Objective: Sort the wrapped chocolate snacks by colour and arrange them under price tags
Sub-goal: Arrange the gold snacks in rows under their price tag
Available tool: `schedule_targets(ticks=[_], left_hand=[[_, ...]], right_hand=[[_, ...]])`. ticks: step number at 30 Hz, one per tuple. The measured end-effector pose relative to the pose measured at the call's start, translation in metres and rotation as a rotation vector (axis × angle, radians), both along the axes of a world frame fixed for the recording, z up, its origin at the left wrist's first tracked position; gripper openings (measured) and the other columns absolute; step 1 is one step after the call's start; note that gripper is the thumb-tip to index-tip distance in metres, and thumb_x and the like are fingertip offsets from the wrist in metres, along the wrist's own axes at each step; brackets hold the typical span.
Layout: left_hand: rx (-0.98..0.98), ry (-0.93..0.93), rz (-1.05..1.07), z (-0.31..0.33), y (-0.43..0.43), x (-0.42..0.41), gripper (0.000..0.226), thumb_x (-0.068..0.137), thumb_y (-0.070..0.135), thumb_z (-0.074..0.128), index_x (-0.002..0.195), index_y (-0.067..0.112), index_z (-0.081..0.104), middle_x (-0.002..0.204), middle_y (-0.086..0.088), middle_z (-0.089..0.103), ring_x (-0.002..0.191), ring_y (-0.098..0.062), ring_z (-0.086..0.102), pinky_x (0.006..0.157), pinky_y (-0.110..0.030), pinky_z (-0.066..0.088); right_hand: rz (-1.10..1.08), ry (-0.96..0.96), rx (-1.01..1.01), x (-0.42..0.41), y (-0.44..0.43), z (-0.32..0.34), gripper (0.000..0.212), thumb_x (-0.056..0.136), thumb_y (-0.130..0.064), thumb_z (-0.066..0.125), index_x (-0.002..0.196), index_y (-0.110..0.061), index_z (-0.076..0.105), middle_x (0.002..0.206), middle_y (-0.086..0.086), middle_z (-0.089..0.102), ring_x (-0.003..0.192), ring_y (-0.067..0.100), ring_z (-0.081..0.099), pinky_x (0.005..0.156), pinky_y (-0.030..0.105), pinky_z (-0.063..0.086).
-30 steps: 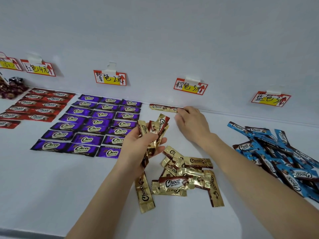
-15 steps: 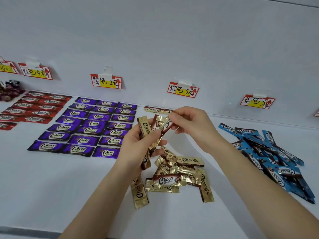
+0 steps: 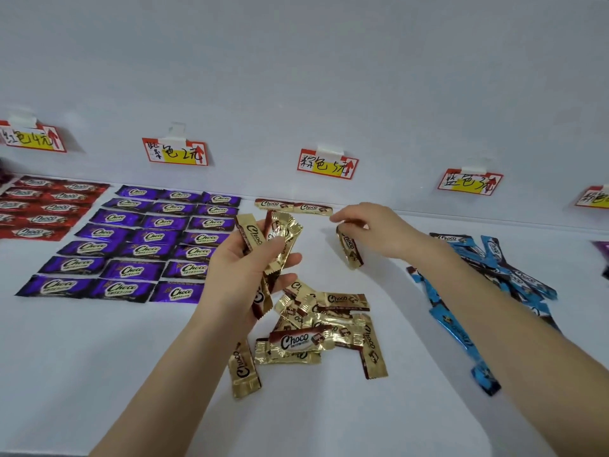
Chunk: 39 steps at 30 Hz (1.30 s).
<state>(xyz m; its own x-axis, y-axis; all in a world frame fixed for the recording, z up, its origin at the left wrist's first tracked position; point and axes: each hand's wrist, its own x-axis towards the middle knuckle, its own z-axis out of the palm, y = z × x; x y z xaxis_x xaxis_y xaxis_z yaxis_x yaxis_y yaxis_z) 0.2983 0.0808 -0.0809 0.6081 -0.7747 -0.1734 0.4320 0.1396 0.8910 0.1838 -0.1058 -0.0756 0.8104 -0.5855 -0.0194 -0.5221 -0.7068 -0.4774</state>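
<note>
Under the middle price tag (image 3: 328,163), the right hand (image 3: 372,230) now pinches a single gold snack (image 3: 350,246), drawn clear of the fan (image 3: 251,233) the left hand (image 3: 240,275) grips, and swings it toward the two laid snacks (image 3: 293,206) by the wall, likely third in the row.

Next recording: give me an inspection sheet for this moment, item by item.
Surface: white table.
Job's things: red rows and purple grid laid out; two gold snacks under the middle price tag; loose gold pile; loose blue pile.
Clutter: purple wrapper, cut off at the right edge.
Grippers: left hand grips a gold bunch; right hand pinches a single gold snack.
Cables: nothing seen.
Surroundings: white wall carrying the tags.
</note>
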Motion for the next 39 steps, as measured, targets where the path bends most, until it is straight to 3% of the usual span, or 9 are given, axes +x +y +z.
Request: schedule_targets(ticks=[3,6,11,15,20,25,32,39], left_hand=[[-0.002,0.022,0.007,0.003,0.002,-0.004,0.016,0.087,0.006,0.06,0.1,0.015,0.063,0.077,0.0,0.074,0.07,-0.016,0.072,0.048,-0.022,0.053],[-0.009,0.057,0.028,0.005,0.007,-0.004,0.02,0.087,0.007,0.059,0.107,0.01,0.062,0.08,-0.001,0.074,0.07,-0.016,0.072,0.047,-0.021,0.052],[-0.007,0.06,0.037,0.007,0.011,-0.008,0.019,0.087,0.007,0.059,0.105,0.01,0.062,0.079,-0.002,0.074,0.069,-0.016,0.072,0.046,-0.02,0.051],[-0.006,0.075,0.055,0.007,0.013,-0.008,0.016,0.086,0.008,0.059,0.102,0.012,0.063,0.079,-0.002,0.074,0.07,-0.016,0.072,0.045,-0.02,0.051],[-0.002,0.101,0.059,0.007,0.013,-0.004,0.019,0.085,0.008,0.06,0.103,0.01,0.063,0.081,-0.003,0.074,0.071,-0.017,0.072,0.046,-0.021,0.052],[0.012,0.123,0.052,0.005,0.012,-0.004,0.019,0.085,0.007,0.06,0.103,0.01,0.064,0.084,-0.005,0.073,0.072,-0.017,0.072,0.048,-0.022,0.052],[0.018,0.144,0.054,0.005,0.012,-0.004,0.012,0.085,0.008,0.06,0.095,0.011,0.065,0.08,-0.006,0.073,0.069,-0.016,0.072,0.05,-0.023,0.053],[0.03,0.169,0.061,0.004,0.011,-0.006,0.01,0.084,0.007,0.06,0.089,0.013,0.065,0.076,-0.006,0.072,0.066,-0.015,0.071,0.048,-0.023,0.053]], right_hand=[[-0.141,0.026,-0.111,-0.004,0.005,-0.011,0.047,0.091,-0.039,0.053,0.131,-0.017,0.046,0.12,0.006,0.054,0.105,0.021,0.053,0.086,0.033,0.043],[-0.23,0.127,-0.172,-0.013,0.017,-0.026,0.055,0.083,-0.054,0.056,0.124,-0.018,0.049,0.11,0.0,0.055,0.096,0.02,0.055,0.07,0.031,0.04],[-0.15,0.062,-0.178,-0.01,0.019,-0.032,0.024,0.091,-0.031,0.053,0.109,-0.018,0.062,0.093,0.002,0.051,0.091,0.023,0.054,0.064,0.03,0.036],[-0.196,0.139,-0.344,-0.006,0.005,-0.032,0.027,0.096,-0.013,0.041,0.112,-0.015,0.062,0.101,0.008,0.054,0.098,0.028,0.05,0.066,0.032,0.036],[-0.255,0.141,-0.431,0.001,0.003,-0.046,0.032,0.097,-0.022,0.034,0.113,-0.015,0.06,0.106,0.007,0.057,0.099,0.027,0.05,0.066,0.03,0.03],[-0.3,0.098,-0.364,0.013,-0.008,-0.049,0.034,0.097,-0.023,0.03,0.11,-0.006,0.056,0.115,0.01,0.056,0.105,0.028,0.048,0.077,0.036,0.037],[-0.28,0.034,-0.332,0.015,-0.01,-0.058,0.034,0.097,-0.024,0.028,0.111,-0.011,0.056,0.12,0.006,0.054,0.111,0.025,0.042,0.088,0.037,0.038],[-0.261,0.001,-0.353,0.015,-0.011,-0.061,0.034,0.097,-0.026,0.028,0.108,-0.013,0.058,0.118,0.005,0.055,0.109,0.023,0.043,0.086,0.035,0.037]])
